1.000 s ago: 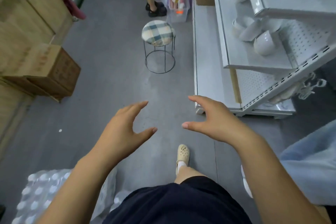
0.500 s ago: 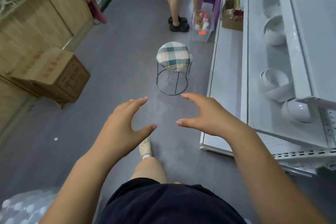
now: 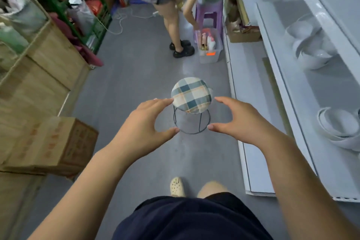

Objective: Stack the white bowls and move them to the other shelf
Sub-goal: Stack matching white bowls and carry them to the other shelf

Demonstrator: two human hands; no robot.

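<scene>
1. Along the L wall: wooden crates (image 3: 48,68), w/ a cardboard box (image 3: 52,146) on the floor beside them. Green rack (image 3: 93,6) full of goods stands farther back.
2. L hand (image 3: 144,122): held out over the floor, empty, fingers & thumb spread in a loose C, palm toward the other hand. Touches nothing.
3. Centre: plaid stool (image 3: 191,100) on a wire frame, seen btwn the two hands but farther down the aisle. Nearer, at the bottom, the wearer's cream shoe (image 3: 176,187) & dark shorts (image 3: 194,220).
4. Beyond that: 2nd person (image 3: 165,15) bending toward a clear bin (image 3: 209,50); purple stool (image 3: 210,15) just behind the bin.
5. R hand (image 3: 239,122): mirrors the L, empty, fingers nearly straight, thumb apart, gripping nothing.
6. R side: white shelf (image 3: 311,99) runs along the aisle. Nested bowls (image 3: 341,128) sit on its raised tier near the frame's R edge, well apart from both hands. Far bowls (image 3: 311,54) lie farther along the same tier, some tilted.
</scene>
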